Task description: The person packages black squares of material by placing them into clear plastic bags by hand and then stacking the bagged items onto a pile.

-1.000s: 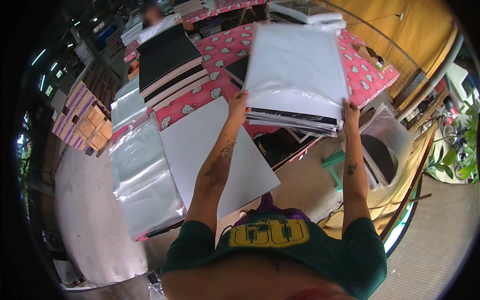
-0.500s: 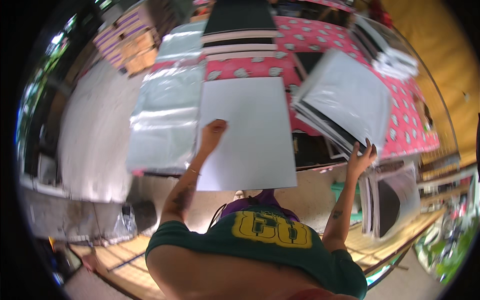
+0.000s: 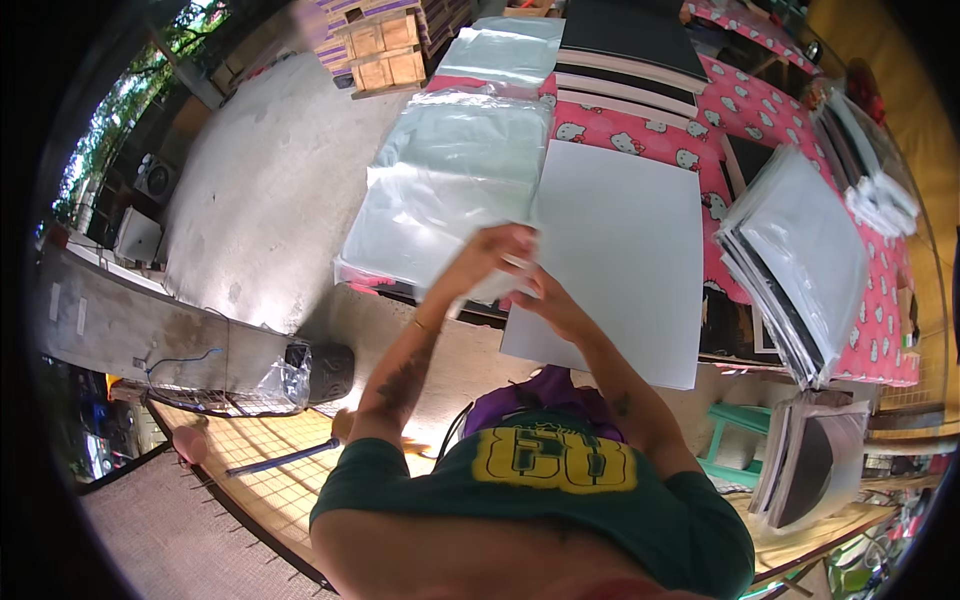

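My left hand (image 3: 492,258) and my right hand (image 3: 550,302) meet at the near right corner of a stack of clear plastic bags (image 3: 450,165). The fingers of both are closed on the loose plastic there, somewhat blurred, and a pale bit of film shows between them. To the right, partly under my right forearm, a large white board (image 3: 625,230) lies flat with its near end past the table edge. A pile of boards in clear plastic (image 3: 800,240) leans at an angle farther right, with neither hand on it.
Black and white boards (image 3: 630,45) are stacked at the back of the pink patterned tablecloth (image 3: 775,115). More wrapped boards (image 3: 815,460) stand below the table at right, beside a green stool (image 3: 735,440). Wooden crates (image 3: 380,50) stand at far left; a dark bin (image 3: 330,372) is near left.
My left hand has gone from the white board to the plastic bags. My right hand has left the wrapped pile and joined it. The view has swung left.
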